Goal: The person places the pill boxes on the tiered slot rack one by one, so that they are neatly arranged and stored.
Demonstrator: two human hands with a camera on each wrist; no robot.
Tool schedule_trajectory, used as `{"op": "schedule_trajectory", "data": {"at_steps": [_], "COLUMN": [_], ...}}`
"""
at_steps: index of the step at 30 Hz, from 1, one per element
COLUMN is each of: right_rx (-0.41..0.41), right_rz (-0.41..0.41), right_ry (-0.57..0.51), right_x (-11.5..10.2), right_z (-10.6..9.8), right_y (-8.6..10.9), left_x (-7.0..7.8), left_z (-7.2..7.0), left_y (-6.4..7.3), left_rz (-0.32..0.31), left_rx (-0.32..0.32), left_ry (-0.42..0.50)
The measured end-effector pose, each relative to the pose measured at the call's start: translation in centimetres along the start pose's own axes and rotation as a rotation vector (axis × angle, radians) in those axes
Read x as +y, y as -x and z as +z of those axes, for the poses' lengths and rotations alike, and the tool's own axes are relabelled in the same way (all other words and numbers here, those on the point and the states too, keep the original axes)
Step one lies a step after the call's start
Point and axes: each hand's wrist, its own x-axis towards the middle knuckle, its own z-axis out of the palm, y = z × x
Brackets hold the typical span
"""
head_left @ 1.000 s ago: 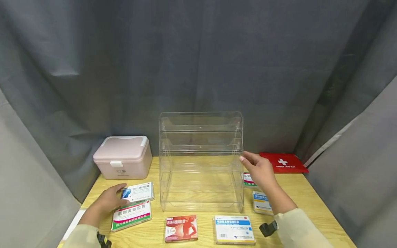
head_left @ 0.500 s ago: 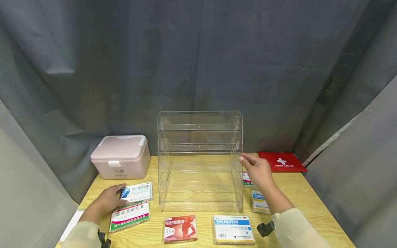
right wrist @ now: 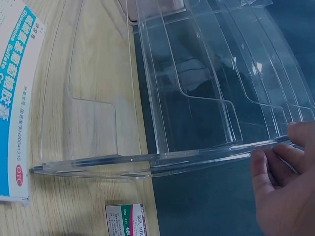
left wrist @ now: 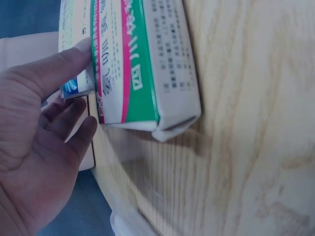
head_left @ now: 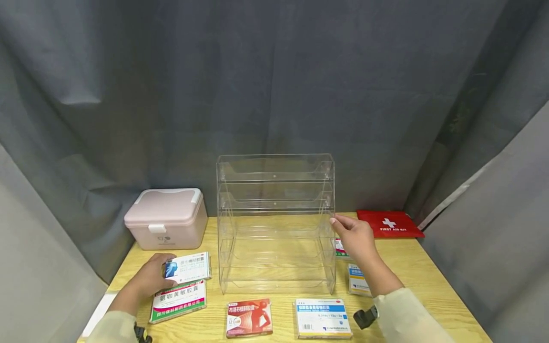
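Note:
Between thumb and fingers, my left hand (head_left: 150, 277) pinches the left end of a white medicine box (head_left: 187, 267) with a blue head picture. It sits at the upper edge of a green, white and magenta medicine box (head_left: 178, 301), which shows large in the left wrist view. My right hand (head_left: 356, 238) pinches the right side edge of a clear tiered display rack (head_left: 276, 286). In the right wrist view, the fingers (right wrist: 263, 172) bend at that rack edge. No boxes stand on the rack's tiers.
In front of the rack lie a red medicine box (head_left: 249, 317) and a blue-and-white medicine box (head_left: 323, 318). More boxes, one blue and yellow (head_left: 359, 280), lie at right. A pink case (head_left: 167, 219) stands back left, a red first aid pouch (head_left: 389, 224) back right.
The head view has drifted slightly. My right hand sits a little lower on the rack's edge. My left hand keeps its hold on the white box, almost still.

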Motion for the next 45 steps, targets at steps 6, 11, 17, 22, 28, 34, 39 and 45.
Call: {"op": "schedule_trajectory", "data": {"at_steps": [6, 11, 17, 22, 28, 34, 39, 45], "right_rx": [0.012, 0.004, 0.007, 0.007, -0.001, -0.003, 0.010, 0.021], "right_rz": [-0.013, 0.020, 0.032, 0.053, 0.095, 0.099, 0.083, 0.096], "right_ry": [0.005, -0.025, -0.017, -0.017, -0.033, -0.045, -0.034, -0.032], "right_x": [-0.2, -0.1, -0.3, -0.6, -0.8, -1.3, -1.7, -1.6], "right_z": [0.2, 0.2, 0.2, 0.1, 0.0, 0.3, 0.3, 0.0], "right_y": [0.1, 0.1, 0.1, 0.1, 0.3, 0.4, 0.6, 0.8], "left_x": [-0.6, -0.9, -0.9, 0.1, 2.2, 6.3, 11.8, 20.2], "left_z": [0.1, -0.6, -2.8, -4.9, -6.8, -9.7, -11.6, -12.5], "left_y": [0.2, 0.9, 2.3, 3.8, 5.3, 6.2, 5.8, 3.7], "left_rz": [-0.013, -0.024, 0.013, 0.050, 0.061, 0.076, 0.252, 0.472], "left_rx": [-0.001, 0.031, 0.118, 0.227, 0.445, 0.599, 0.625, 0.630], "left_ry": [0.076, 0.185, 0.209, 0.220, 0.396, 0.799, 1.085, 1.050]}}
